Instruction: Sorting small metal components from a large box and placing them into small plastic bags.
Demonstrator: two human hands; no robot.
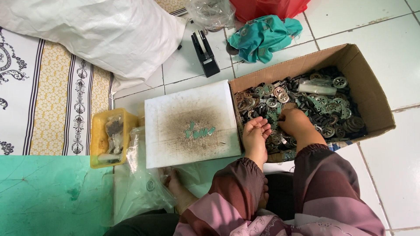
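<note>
Right hand [294, 122] digs, fingers curled, into the small metal parts [323, 107] in the cardboard box [372, 87]; left hand [257, 133] rests released, palm up, at its near-left edge.

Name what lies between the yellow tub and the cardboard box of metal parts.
In the head view, a white board with small green pieces lies between them.

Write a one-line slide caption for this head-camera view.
Both hands, left hand and right hand, sort small metal parts in a cardboard box beside a dusty white board.
</note>
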